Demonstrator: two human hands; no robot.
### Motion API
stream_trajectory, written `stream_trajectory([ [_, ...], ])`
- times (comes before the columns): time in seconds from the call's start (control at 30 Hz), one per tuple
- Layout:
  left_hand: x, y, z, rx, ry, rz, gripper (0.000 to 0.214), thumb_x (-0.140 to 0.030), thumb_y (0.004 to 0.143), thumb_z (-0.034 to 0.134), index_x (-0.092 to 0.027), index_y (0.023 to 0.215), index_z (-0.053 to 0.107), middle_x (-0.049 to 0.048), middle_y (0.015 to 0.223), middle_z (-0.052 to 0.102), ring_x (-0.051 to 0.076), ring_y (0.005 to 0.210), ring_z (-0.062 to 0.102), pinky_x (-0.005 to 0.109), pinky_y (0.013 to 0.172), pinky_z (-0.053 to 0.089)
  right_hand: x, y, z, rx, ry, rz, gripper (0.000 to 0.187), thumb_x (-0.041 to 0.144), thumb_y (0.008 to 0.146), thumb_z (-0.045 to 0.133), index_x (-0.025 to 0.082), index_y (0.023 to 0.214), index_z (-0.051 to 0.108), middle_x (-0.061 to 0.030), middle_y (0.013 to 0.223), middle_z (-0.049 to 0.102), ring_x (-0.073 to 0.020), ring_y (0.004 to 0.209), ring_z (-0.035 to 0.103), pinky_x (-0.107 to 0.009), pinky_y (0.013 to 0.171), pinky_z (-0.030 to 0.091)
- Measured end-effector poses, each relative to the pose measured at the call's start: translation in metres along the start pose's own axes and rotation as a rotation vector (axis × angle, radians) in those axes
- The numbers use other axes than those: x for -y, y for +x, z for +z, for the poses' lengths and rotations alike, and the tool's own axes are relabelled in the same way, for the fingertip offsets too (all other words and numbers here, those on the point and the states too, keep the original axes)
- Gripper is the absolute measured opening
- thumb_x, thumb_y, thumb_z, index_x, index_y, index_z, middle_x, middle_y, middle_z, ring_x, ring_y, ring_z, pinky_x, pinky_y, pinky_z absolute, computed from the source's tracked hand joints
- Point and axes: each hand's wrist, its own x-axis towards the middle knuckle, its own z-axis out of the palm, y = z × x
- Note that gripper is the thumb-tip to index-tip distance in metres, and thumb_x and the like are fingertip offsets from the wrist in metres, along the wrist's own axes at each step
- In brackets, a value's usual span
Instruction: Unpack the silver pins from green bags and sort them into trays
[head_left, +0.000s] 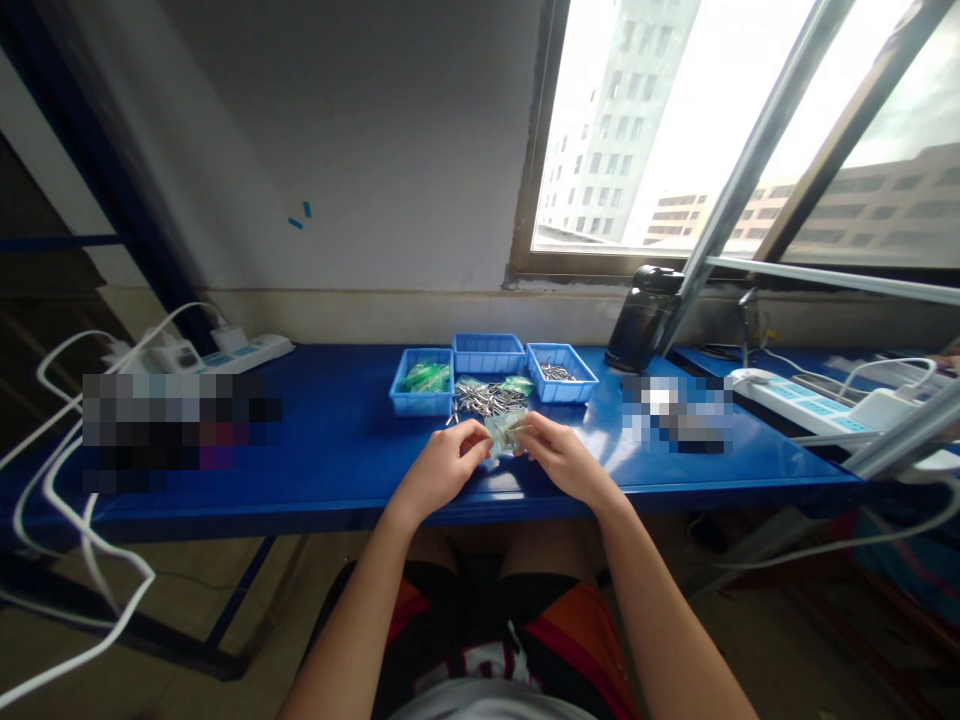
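Between my two hands is a small clear plastic bag, held just above the front part of the blue table. My left hand pinches its left side, and my right hand grips the right side. What the bag contains is too small to make out. Right behind it lies a pile of metal screw-like pieces, with greenish plastic bags among them. A blue bin with green bags stands to the left of the pile. On the right, another blue bin holds loose metal pieces.
A third blue bin stands behind the pile. The blue table also carries a black flask at the right rear. Power strips and white cables lie at the left; another strip is far right. Blurred items sit on both sides.
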Motion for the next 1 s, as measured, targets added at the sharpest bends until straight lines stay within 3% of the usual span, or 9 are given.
stream_trajectory([
  [1.0, 0.0035, 0.0006, 0.0002, 0.019, 0.025, -0.002, 0.022, -0.034, 0.086, 0.044, -0.019, 0.080, 0.058, -0.0005, 0.073, 0.064, 0.016, 0.070, 0.060, 0.025, 0.066, 0.042, -0.0025, 0.0005, -0.0002, -0.002, -0.004, -0.011, 0.014, 0.029, 0.089, 0.044, 0.021, 0.079, 0.048, 0.0007, 0.069, 0.060, -0.0160, 0.070, 0.061, -0.024, 0.061, 0.044],
])
